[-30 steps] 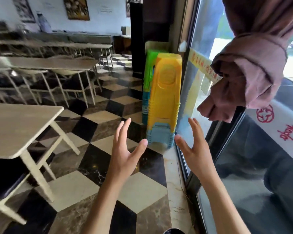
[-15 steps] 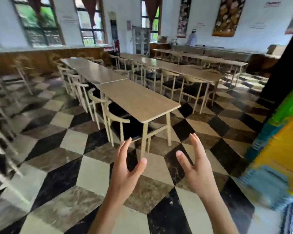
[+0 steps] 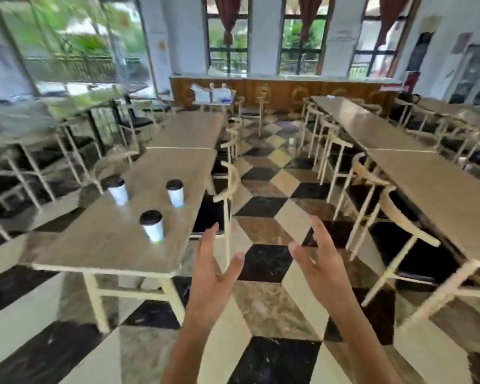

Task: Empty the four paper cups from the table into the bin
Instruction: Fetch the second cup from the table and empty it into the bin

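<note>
Both hands are raised over the checkered floor (image 3: pixel 263 206), empty and apart from each other, palms turned inward. The left hand (image 3: pixel 215 275) has its fingers spread and slightly curled, clasping nothing; the right hand (image 3: pixel 320 261) is likewise spread wide, with nothing between thumb and fingers. Neither touches any object.

To the left stands the counter (image 3: pixel 117 245), a pale wooden top on cream legs, its near corner just beside the left hand in the picture. Three paper cups stand upright on it, each white with a dark lid. The nearest cup (image 3: pixel 152 225) sits toward the counter's near end. The middle cup (image 3: pixel 175 193) stands farther back, nearer the right edge. The far cup (image 3: pixel 117 190) stands toward the left edge, roughly level with the middle one. The three are well apart from each other and none touches a hand. The picture is smeared by motion, so the small coloured marks near the cups' bases cannot be read.

A cream chair (image 3: pixel 227 187) is tucked in at the counter's right side, between it and the open aisle. Across the aisle, more long tables (image 3: pixel 432 184) with chairs run toward the windows (image 3: pixel 299 42).
</note>
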`<state>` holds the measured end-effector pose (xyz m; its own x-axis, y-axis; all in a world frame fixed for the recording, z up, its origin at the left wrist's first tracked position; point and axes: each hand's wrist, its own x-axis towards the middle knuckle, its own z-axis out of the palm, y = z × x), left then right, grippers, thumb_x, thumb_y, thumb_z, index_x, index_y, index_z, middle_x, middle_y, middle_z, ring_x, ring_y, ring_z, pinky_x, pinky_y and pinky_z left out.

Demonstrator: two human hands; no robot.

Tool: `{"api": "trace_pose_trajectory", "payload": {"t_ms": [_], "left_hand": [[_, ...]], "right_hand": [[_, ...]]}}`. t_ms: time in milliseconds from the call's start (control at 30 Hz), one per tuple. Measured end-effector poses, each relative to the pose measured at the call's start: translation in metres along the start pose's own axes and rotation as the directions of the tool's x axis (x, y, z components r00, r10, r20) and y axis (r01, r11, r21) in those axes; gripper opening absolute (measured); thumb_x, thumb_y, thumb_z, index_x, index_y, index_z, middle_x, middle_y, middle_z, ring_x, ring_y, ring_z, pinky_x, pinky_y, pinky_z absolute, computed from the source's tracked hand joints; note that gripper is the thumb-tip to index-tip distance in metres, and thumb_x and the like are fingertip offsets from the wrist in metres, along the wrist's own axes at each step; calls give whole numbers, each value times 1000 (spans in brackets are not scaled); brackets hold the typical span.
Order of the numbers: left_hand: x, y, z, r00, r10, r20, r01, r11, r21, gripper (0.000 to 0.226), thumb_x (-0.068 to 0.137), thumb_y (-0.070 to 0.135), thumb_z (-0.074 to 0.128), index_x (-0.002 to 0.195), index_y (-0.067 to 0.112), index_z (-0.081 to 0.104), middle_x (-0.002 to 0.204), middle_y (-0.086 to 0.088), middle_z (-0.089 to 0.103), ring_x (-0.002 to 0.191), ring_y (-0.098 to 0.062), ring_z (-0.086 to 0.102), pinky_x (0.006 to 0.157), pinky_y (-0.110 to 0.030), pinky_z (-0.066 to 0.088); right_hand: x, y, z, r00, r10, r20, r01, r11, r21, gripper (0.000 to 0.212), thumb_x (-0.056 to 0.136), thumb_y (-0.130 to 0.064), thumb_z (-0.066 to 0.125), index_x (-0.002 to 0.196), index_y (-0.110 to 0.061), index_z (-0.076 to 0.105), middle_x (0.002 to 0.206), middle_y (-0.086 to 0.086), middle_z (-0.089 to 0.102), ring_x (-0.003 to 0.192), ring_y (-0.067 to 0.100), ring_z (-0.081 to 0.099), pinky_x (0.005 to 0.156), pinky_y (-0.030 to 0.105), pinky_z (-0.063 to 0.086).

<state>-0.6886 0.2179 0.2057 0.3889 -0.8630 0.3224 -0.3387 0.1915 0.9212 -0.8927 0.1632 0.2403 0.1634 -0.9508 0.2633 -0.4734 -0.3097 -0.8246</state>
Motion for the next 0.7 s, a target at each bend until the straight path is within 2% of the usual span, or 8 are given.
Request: {"api": "trace_pose_trajectory", "payload": {"t_ms": [67, 167, 233, 300, 367, 467, 567, 700], "left_hand": [[17, -24, -54, 996, -35, -81, 39, 998, 51, 56, 85, 54, 62, 135, 59, 37, 141, 21, 47, 130, 2, 46, 105, -17, 39], [39, -55, -122, 981, -13, -193, 33, 994, 103, 61, 92, 39, 68, 124, 76, 31, 123, 47, 43, 116, 23, 43, 87, 1, 36], [51, -72, -153, 968, -43, -249, 71, 992, 108, 63, 91, 40, 69, 129, 71, 29, 129, 45, 38, 118, 28, 37, 91, -3, 34], [65, -88, -175, 952, -74, -298, 110, 988, 105, 63, 91, 39, 70, 136, 59, 31, 137, 33, 39, 122, 20, 38, 101, -16, 32], [82, -106, -190, 939, -104, -329, 147, 983, 109, 65, 91, 38, 71, 144, 48, 34, 144, 23, 38, 130, 6, 38, 105, -24, 31], [111, -138, -201, 930, -141, -341, 199, 970, 143, 69, 90, 39, 71, 149, 39, 35, 148, 17, 37, 134, 1, 35, 106, -25, 29], [148, -175, -205, 922, -187, -339, 252, 955, 159, 70, 90, 34, 72, 150, 35, 36, 149, 15, 36, 132, 2, 34, 107, -25, 29], [203, -217, -201, 910, -248, -331, 321, 928, 187, 68, 90, 29, 73, 150, 29, 39, 147, 9, 39, 130, 3, 34, 108, -25, 27]], "right_hand": [[23, -26, 62, 997, -33, 72, 30, 999, 39, 76, 87, -60, 48, 154, -35, 20, 161, -13, 25, 147, 5, 23, 116, 25, 19], [51, -60, 138, 982, -95, 162, 76, 990, 122, 77, 86, -57, 47, 154, -31, 23, 155, -20, 24, 143, -4, 20, 114, 19, 17], [67, -74, 180, 969, -125, 213, 93, 984, 155, 71, 91, -48, 51, 154, -29, 25, 158, -15, 25, 145, 1, 22, 116, 24, 20], [83, -79, 215, 958, -125, 257, 84, 983, 164, 68, 94, -43, 55, 154, -29, 25, 161, -11, 25, 148, 6, 24, 116, 27, 24], [101, -78, 245, 942, -121, 313, 66, 981, 182, 69, 94, -44, 55, 154, -30, 24, 162, -12, 24, 147, 4, 23, 109, 16, 25], [130, -68, 285, 928, -117, 353, 44, 977, 209, 75, 87, -54, 53, 154, -30, 26, 158, -14, 28, 141, -3, 26, 95, -2, 25], [166, -52, 323, 923, -84, 377, 3, 978, 209, 79, 84, -57, 52, 154, -28, 26, 156, -14, 30, 138, -5, 26, 104, 12, 26], [219, -26, 373, 906, -25, 423, -58, 982, 181, 69, 94, -37, 58, 154, -20, 27, 161, -3, 29, 147, 11, 28, 118, 32, 28]]}}
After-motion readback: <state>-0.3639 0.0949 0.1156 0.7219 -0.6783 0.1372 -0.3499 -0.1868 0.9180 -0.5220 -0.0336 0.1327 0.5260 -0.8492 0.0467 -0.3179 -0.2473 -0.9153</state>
